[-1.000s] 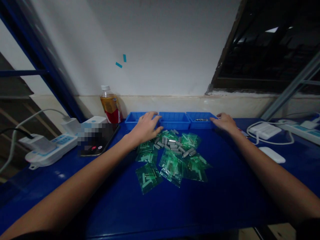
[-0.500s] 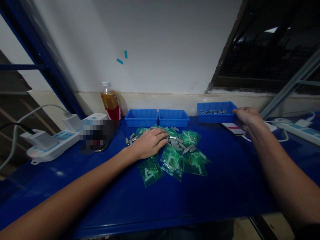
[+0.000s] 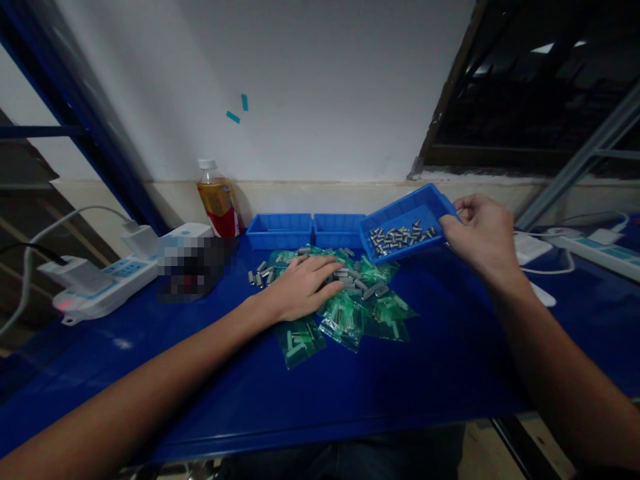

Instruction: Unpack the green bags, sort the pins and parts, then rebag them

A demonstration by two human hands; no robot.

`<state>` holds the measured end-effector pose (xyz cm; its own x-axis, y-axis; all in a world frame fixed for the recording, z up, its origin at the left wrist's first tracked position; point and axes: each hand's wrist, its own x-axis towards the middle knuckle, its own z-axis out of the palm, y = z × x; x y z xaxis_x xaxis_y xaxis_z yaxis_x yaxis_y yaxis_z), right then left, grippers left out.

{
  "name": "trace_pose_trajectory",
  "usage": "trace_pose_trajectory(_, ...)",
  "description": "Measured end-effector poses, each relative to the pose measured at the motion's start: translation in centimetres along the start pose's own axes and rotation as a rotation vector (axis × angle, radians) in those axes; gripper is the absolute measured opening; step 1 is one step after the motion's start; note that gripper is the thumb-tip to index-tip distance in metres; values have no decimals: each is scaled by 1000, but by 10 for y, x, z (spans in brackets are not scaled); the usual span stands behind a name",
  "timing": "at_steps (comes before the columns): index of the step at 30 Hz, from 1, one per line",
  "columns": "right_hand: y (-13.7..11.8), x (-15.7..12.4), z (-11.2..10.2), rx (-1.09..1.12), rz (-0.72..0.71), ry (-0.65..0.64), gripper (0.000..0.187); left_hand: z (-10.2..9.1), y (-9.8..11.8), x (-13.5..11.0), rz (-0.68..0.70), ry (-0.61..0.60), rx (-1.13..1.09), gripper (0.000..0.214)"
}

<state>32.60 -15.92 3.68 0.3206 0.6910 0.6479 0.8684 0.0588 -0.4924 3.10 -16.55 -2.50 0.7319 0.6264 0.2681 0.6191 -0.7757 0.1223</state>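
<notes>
My right hand point(image 3: 479, 231) grips the right end of a small blue tray point(image 3: 420, 205) and holds it tilted above the table, its low side toward me. Several small silver metal parts point(image 3: 399, 237) lie inside it. My left hand point(image 3: 303, 287) rests flat, fingers stretched out, on a heap of green plastic bags point(image 3: 350, 313) and loose grey metal pieces point(image 3: 357, 283) in the middle of the blue table point(image 3: 350, 400).
Two more blue trays point(image 3: 310, 230) stand at the back by the wall, next to a drink bottle point(image 3: 217, 203). White power strips lie at the left point(image 3: 95, 277) and far right point(image 3: 605, 250). A blurred-out device point(image 3: 193, 267) sits left of the heap.
My right hand lifted the blue tray of metal parts off the table and tilted it over toward the heap. My left hand stayed on the bags.
</notes>
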Motion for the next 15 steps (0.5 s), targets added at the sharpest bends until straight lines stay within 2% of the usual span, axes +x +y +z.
trace_pose_trajectory(4, -22, -15, 1, -174, -144, 100, 21, 2, 12, 0, 52, -42, 33, 52)
trace_pose_trajectory(9, -41, -26, 5, -306, -232, 72, 32, 7, 12, 3, 65, -39, 76, 53)
trace_pose_trajectory(15, -58, -36, 6, -424, -371, 68, 34, 6, 2, 3, 114, -32, 94, 47)
